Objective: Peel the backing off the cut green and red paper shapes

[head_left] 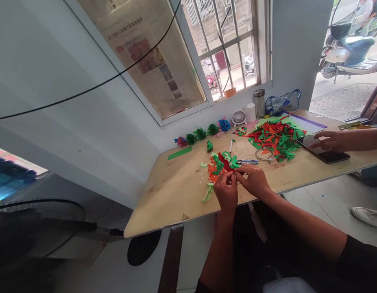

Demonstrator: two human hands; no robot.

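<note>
Near the table's front edge, my left hand (pixel 226 190) is closed, its fingertips pinching the lower end of a red paper cutout (pixel 225 162) with wavy edges. Close against it, my right hand (pixel 253 180) is also closed, thumb and finger on the same end of the cutout. The exact grip between the fingertips is too small to make out. Behind my hands lie orange paper scraps (pixel 211 171) and green paper pieces (pixel 218 163). A pale green curved strip (pixel 208 193) rests left of my left hand. Blue-handled scissors (pixel 247 162) lie just beyond my right hand.
A large heap of red and green scraps (pixel 276 138) covers the back right, with a roll of clear tape (pixel 264 154) before it. A co-worker's hand (pixel 325 141) touches a phone (pixel 331 156). Along the wall stand folded paper pieces (pixel 200 133), a fan (pixel 238 117) and a jar (pixel 259 103).
</note>
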